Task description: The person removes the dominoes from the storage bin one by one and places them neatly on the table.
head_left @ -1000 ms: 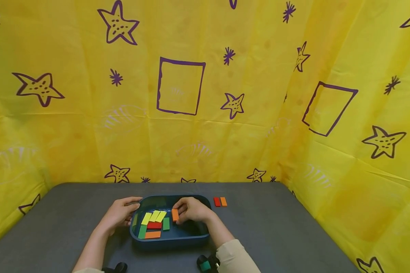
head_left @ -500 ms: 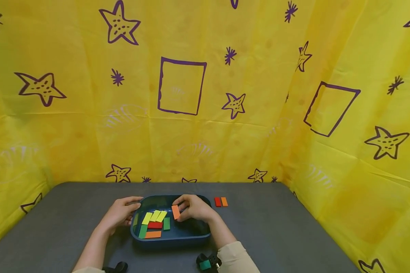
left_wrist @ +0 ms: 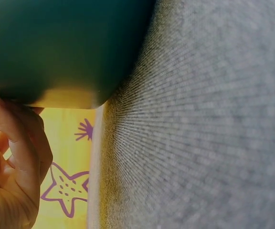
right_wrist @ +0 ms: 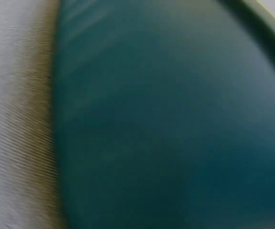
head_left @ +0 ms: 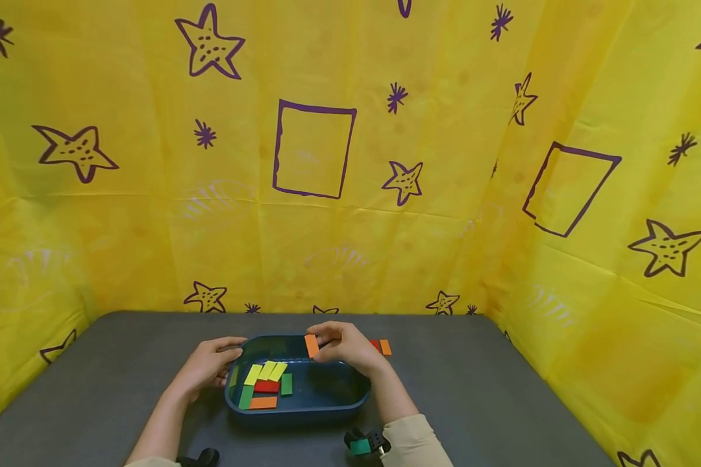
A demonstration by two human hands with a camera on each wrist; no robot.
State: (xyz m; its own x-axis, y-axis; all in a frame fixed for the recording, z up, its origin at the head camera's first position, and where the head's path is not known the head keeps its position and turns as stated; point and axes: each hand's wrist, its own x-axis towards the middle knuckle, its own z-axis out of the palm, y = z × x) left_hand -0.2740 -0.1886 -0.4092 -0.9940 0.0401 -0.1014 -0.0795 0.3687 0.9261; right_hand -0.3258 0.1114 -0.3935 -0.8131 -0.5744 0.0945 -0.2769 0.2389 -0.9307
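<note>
- While the left hand [head_left: 207, 363] grips the left end of a dark blue-green rounded-rectangular container [head_left: 299, 411], its thumb is at the rim and its bent fingers lie against the outer wall, as the left wrist view also shows.
- The right hand [head_left: 347, 346] pinches a flat orange rectangular tile [head_left: 311, 346] between thumb and fingers at the container's far side; whether this tile touches the rim cannot be told.
- Three flat yellow rectangular tiles [head_left: 267, 371] lie in the container's left half, slanted side by side.
- Just nearer the container's front side, a flat red rectangular tile [head_left: 267, 386] lies between two upright-looking green rectangular tiles [head_left: 287, 384].
- A second orange tile [head_left: 263, 403] lies near the container's front wall.
- Outside the container, beyond its far right corner, another red tile [head_left: 375, 344], partly hidden by the right hand, lies beside a third orange tile [head_left: 385, 347].
- Under the container spreads a dark grey tabletop [head_left: 444, 376]; behind it hangs yellow cloth [head_left: 309, 259] printed with purple stars.
</note>
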